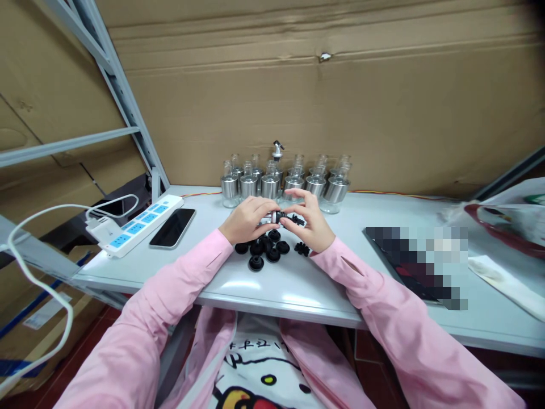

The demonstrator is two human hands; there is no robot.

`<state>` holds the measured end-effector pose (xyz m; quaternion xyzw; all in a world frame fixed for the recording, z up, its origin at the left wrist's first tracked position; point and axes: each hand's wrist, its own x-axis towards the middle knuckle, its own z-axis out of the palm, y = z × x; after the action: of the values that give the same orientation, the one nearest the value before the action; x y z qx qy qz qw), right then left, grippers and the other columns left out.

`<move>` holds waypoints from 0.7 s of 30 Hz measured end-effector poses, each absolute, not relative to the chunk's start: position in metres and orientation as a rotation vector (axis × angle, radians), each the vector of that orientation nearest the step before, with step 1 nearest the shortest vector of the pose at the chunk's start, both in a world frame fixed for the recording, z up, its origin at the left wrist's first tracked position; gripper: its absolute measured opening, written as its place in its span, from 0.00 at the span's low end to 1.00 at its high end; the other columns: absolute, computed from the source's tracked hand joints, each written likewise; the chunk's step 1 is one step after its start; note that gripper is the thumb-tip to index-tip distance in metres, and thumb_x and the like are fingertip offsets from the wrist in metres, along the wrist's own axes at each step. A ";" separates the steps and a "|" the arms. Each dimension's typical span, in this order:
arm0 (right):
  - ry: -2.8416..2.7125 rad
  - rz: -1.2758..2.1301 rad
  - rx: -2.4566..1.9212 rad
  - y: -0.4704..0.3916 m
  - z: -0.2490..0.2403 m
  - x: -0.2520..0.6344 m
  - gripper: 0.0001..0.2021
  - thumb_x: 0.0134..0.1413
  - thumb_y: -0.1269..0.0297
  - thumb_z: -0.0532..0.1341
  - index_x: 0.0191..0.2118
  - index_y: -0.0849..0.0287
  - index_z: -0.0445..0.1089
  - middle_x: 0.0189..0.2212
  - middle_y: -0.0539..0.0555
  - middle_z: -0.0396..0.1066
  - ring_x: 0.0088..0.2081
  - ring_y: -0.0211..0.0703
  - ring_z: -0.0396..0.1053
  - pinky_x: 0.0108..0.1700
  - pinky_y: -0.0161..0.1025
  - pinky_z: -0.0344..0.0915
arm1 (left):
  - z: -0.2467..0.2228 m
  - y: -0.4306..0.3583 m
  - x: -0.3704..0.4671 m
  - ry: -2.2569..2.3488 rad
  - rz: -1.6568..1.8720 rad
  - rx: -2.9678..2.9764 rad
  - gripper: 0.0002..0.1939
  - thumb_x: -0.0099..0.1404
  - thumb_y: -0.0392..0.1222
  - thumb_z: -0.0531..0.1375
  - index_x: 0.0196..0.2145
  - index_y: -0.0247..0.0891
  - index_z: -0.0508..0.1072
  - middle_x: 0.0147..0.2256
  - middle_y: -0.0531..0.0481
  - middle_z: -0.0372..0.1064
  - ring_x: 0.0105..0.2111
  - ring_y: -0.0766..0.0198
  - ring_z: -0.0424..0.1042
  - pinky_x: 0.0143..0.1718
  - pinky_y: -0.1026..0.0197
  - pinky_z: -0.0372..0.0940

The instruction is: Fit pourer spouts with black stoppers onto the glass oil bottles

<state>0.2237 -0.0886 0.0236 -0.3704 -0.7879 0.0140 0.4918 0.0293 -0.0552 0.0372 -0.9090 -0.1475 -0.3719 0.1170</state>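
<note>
My left hand (251,218) and my right hand (310,220) meet above the middle of the table. Between their fingertips they hold a small silver and black pourer (277,217), lying roughly sideways. Round black caps (256,262) lie in a loose cluster below my hands. Small black pieces (302,249) sit beside my right wrist. Behind my hands stand several glass bottles (270,186) with silver metal sleeves, in two rows. One back-row bottle carries a silver and black pourer (278,149) on its neck.
At the left lie a white power strip (136,227) with a plugged-in charger (103,232) and a phone (172,228). A dark flat item (404,261), partly pixelated, is at the right, near a plastic bag (506,216). A cardboard wall (298,102) stands behind the table (272,295).
</note>
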 end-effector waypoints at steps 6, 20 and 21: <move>-1.893 -0.042 -0.885 -0.092 0.028 0.224 0.05 0.48 0.63 0.62 0.32 0.56 0.72 0.52 0.57 0.59 0.52 0.54 0.58 0.47 0.53 0.63 | 0.041 -0.060 0.030 -0.539 -1.207 -2.831 0.18 0.64 0.51 0.55 0.44 0.35 0.66 0.41 0.42 0.70 0.43 0.59 0.69 0.44 0.57 0.63; -1.894 -0.454 -0.765 -0.097 0.033 0.224 0.06 0.50 0.64 0.62 0.35 0.54 0.74 0.51 0.58 0.61 0.52 0.55 0.58 0.46 0.54 0.64 | 0.041 -0.053 0.033 -1.083 -1.677 -3.457 0.22 0.55 0.55 0.61 0.38 0.34 0.71 0.32 0.50 0.68 0.30 0.69 0.65 0.33 0.65 0.60; -1.895 -0.485 -0.744 -0.097 0.032 0.224 0.06 0.50 0.65 0.62 0.36 0.54 0.74 0.51 0.58 0.61 0.51 0.55 0.58 0.46 0.53 0.64 | 0.041 -0.053 0.034 -1.116 -1.684 -3.491 0.22 0.55 0.56 0.61 0.38 0.34 0.71 0.30 0.51 0.67 0.28 0.70 0.64 0.31 0.66 0.60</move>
<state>0.2239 -0.0966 0.0322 -0.3079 -0.7839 -0.2006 0.5004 0.0336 -0.0533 0.0411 -0.7809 -0.2497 -0.3767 -0.4312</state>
